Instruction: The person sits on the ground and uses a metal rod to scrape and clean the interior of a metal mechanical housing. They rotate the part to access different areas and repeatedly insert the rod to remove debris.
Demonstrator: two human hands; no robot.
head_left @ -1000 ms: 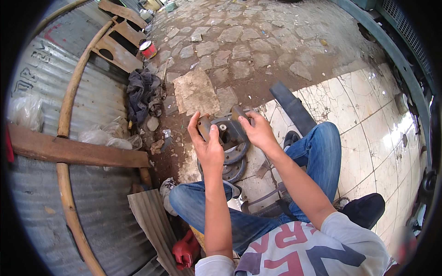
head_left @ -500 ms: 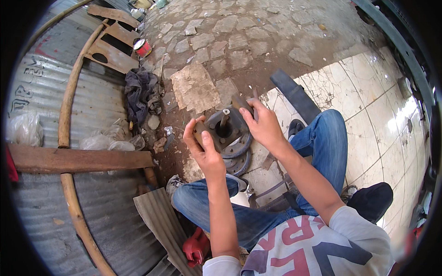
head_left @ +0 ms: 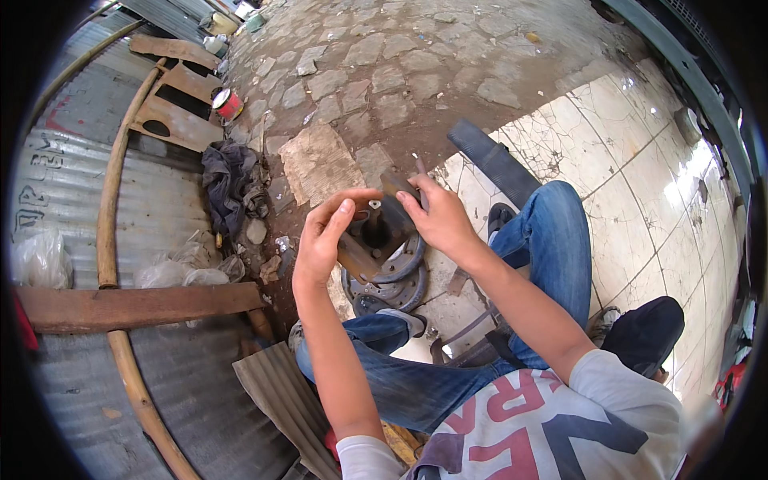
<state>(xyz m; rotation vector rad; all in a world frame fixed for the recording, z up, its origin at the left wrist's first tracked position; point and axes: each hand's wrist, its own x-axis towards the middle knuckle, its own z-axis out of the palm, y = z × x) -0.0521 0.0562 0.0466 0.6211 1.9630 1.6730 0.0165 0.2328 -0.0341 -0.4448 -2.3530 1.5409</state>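
Observation:
A heavy, rusty metal assembly [head_left: 374, 230] stands low before me, with a dark round bore and an upright shaft with a light tip [head_left: 374, 205]. Round bolted flanges [head_left: 412, 280] lie beneath it. My left hand [head_left: 324, 240] curls its fingers around the upper left side, against a brown metal piece [head_left: 358, 258]; its thumb points up and its fingertips reach beside the shaft tip. My right hand [head_left: 436, 212] grips a dark oblong metal piece [head_left: 398, 188] at the upper right, thumb on the near side. The pieces hide much of the bore.
A flat stone slab [head_left: 320, 164] and dark cloth [head_left: 228, 180] lie beyond on the left. A long dark bar [head_left: 492, 160] rests on cracked tiles [head_left: 624, 200]. Corrugated metal [head_left: 64, 384] and a wooden beam [head_left: 144, 307] flank my left. My bent legs [head_left: 552, 248] surround the assembly.
My left hand has turned and moved up and inward, its fingers now reaching toward the shaft tip. The brown piece beside it shows more. My right hand keeps its grip; the view has shifted slightly.

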